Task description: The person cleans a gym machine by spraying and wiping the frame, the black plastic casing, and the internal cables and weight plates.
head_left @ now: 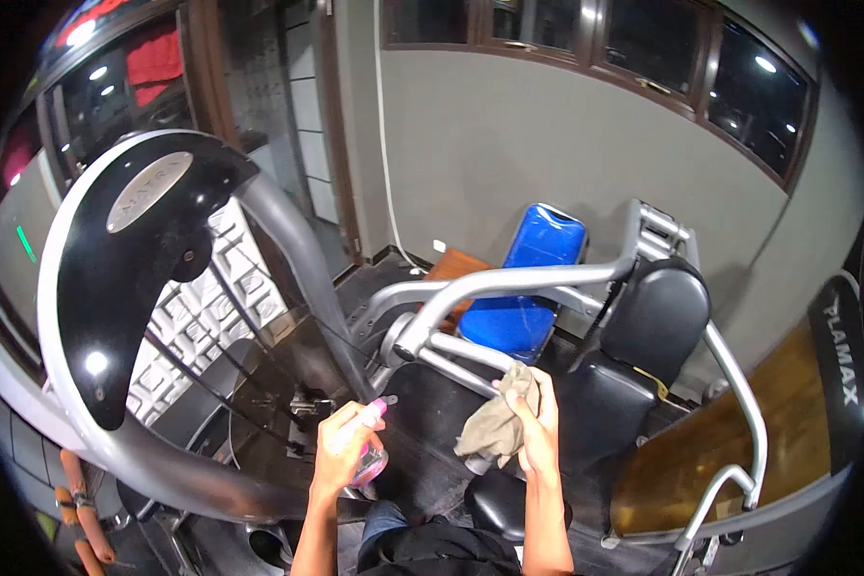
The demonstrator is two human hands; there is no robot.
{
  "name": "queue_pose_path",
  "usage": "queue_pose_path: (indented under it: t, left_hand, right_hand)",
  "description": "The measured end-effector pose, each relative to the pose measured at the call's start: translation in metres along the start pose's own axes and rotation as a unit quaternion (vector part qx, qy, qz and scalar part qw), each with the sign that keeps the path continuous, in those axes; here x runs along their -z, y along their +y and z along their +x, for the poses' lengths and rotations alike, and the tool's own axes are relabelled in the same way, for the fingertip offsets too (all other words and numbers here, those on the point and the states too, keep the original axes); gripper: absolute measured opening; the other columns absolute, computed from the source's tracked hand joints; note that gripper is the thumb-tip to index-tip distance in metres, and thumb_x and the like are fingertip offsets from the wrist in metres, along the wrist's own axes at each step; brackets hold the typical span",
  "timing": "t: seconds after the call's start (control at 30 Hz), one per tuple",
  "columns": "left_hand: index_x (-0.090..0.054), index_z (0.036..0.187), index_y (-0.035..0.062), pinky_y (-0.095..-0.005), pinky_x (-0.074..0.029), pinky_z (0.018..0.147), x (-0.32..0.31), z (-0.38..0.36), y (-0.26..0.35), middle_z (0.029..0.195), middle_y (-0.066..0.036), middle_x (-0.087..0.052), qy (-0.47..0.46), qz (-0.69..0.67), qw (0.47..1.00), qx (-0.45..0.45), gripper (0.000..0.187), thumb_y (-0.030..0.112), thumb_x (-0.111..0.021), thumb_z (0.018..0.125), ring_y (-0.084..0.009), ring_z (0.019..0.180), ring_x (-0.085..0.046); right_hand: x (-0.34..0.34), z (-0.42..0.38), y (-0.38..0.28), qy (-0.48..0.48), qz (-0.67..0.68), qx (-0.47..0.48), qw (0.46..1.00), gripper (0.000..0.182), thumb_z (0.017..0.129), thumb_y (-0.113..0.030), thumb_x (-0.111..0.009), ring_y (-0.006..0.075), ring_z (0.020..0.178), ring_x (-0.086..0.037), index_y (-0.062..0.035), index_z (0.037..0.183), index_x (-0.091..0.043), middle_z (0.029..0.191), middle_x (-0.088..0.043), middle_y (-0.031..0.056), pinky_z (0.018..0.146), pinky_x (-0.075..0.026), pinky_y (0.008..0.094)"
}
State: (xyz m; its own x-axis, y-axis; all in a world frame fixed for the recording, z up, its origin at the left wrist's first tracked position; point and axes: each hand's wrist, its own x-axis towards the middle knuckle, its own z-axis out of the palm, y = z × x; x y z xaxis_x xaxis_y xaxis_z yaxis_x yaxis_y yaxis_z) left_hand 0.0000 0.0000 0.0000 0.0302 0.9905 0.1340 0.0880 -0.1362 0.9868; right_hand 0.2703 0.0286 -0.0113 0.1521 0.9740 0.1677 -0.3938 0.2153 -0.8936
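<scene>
"Machine frame [528,277] ahead; where's the cloth [492,430]?"

"Pinched by fingers of the right hand [543,434], long axis slanting down leftward."

"The bottle [371,468]?"

"Left hand [339,449], fingers curled round it, pink top above, body below."

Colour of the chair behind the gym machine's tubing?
The chair is bright blue on seat and backrest, best seen in the head view.

Top [437,552]: black, creased; trousers [384,519]: blue, denim-like, partly visible; left hand [348,449] and right hand [536,422]: bare; forearms uncovered.
</scene>
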Motion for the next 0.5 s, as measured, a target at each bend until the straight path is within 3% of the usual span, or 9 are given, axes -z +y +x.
queue_pose_path:
  t: [0.07, 0.2, 0.33, 0.37, 0.5]
  left_hand:
    - [-0.064, 0.086, -0.0031, -0.0276, -0.047, 0.065, 0.004, -0.005, 0.015, 0.078, -0.009, -0.065, 0.048, 0.044, 0.997, -0.038, 0.040, 0.036, -0.060, 0.092, -0.0151, 0.066, -0.062]
    - [-0.065, 0.086, -0.0036, -0.0260, -0.045, 0.061, 0.019, -0.019, 0.022, 0.079, -0.007, -0.064, 0.114, 0.049, 0.990, -0.060, 0.024, 0.020, -0.060, 0.091, -0.0129, 0.065, -0.062]
    - [-0.064, 0.086, -0.0045, -0.0262, -0.046, 0.060, 0.035, -0.030, 0.026, 0.079, -0.008, -0.063, 0.159, 0.057, 0.983, -0.073, 0.025, 0.019, -0.060, 0.091, -0.0146, 0.064, -0.062]
    - [-0.064, 0.086, -0.0045, -0.0262, -0.046, 0.060, 0.038, -0.033, 0.028, 0.079, -0.008, -0.063, 0.173, 0.058, 0.981, -0.069, 0.025, 0.019, -0.060, 0.091, -0.0146, 0.064, -0.062]
    - [-0.064, 0.088, -0.0047, -0.0263, -0.046, 0.057, 0.050, -0.052, 0.031, 0.081, -0.008, -0.061, 0.215, 0.044, 0.974, -0.057, 0.025, 0.020, -0.060, 0.091, -0.0141, 0.062, -0.061]
  right_hand:
    - [-0.022, 0.010, 0.000, -0.027, 0.044, -0.021, 0.998, 0.033, 0.095, -0.003, -0.058, 0.0271, 0.108, -0.065, -0.0050, 0.126, -0.045, 0.113, -0.060, 0.0115, 0.088, -0.055, 0.0367]
    - [-0.064, 0.025, 0.021, -0.107, 0.101, -0.078, 0.986, 0.039, 0.099, -0.011, -0.056, 0.0346, 0.099, -0.068, -0.0075, 0.132, -0.036, 0.119, -0.054, 0.0136, 0.081, -0.058, 0.0417]
    - [-0.102, 0.032, 0.056, -0.157, 0.032, -0.068, 0.985, 0.037, 0.097, -0.007, -0.059, 0.0145, 0.117, -0.050, -0.0089, 0.131, -0.045, 0.123, -0.053, 0.0074, 0.100, -0.043, 0.0305]
    - [-0.113, 0.031, 0.063, -0.171, 0.050, -0.059, 0.982, 0.034, 0.094, -0.010, -0.064, 0.0121, 0.107, -0.052, -0.0068, 0.125, -0.051, 0.116, -0.055, 0.0041, 0.097, -0.040, 0.0296]
    - [-0.149, 0.023, 0.083, -0.261, 0.042, -0.096, 0.960, 0.033, 0.091, -0.009, -0.066, 0.0109, 0.106, -0.053, -0.0059, 0.123, -0.055, 0.112, -0.057, 0.0021, 0.096, -0.041, 0.0278]
